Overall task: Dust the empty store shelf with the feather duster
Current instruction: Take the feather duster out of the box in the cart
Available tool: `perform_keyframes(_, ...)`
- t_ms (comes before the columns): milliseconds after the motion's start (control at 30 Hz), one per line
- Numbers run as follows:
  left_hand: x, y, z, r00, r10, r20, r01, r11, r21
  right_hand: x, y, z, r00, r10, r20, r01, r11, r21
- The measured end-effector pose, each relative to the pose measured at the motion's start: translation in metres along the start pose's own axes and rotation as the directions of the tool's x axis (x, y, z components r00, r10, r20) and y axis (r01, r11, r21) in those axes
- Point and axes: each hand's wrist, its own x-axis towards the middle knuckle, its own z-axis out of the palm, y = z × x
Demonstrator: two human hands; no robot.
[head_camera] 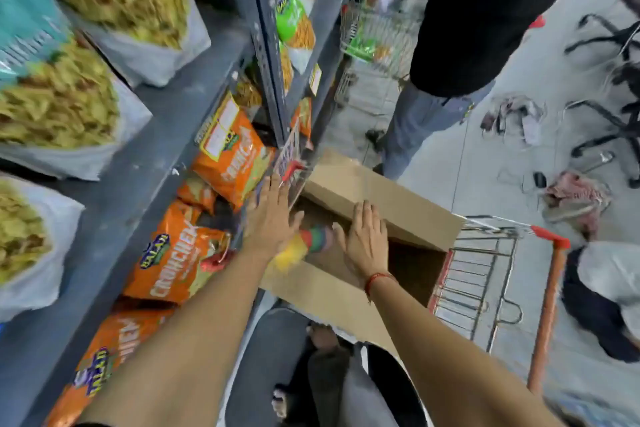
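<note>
A feather duster [304, 244] with yellow, red, green and pink fluff lies in an open cardboard box [388, 204], partly hidden under my hands. My left hand [273, 215] reaches down flat with fingers spread, just above the duster's yellow part. My right hand [365, 236] is flat and open beside it, over the box opening near the far flap. Neither hand grips anything. The grey metal shelf [138, 149] runs along the left, holding snack bags.
Orange snack bags [176, 253] fill the lower shelf; large clear bags [59, 107] sit above. The box rests in a wire trolley [485, 274] with an orange handle. Another person in black [467, 28] stands ahead by a second trolley. Chair bases and clutter lie right.
</note>
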Motion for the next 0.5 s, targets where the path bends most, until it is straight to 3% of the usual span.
perform_keyframes(133, 0.007, -0.011, 0.062, 0.965, -0.006, 0.264, -0.024, 0.993, 0.112, 0.002, 0.005, 0.053, 0.994, 0.038, 0.1, -0.04, 0.999, 0.016)
perform_keyframes(333, 0.008, -0.014, 0.103, 0.915, -0.083, 0.394, -0.028, 0.963, 0.267, 0.008, -0.012, 0.096, 0.974, -0.034, 0.223, 0.023, 0.998, 0.05)
perform_keyframes(500, 0.003, -0.011, 0.111, 0.886, -0.131, 0.444, 0.013, 0.966, 0.259, -0.001, -0.026, 0.107, 0.941, -0.09, 0.327, 0.104, 0.994, -0.024)
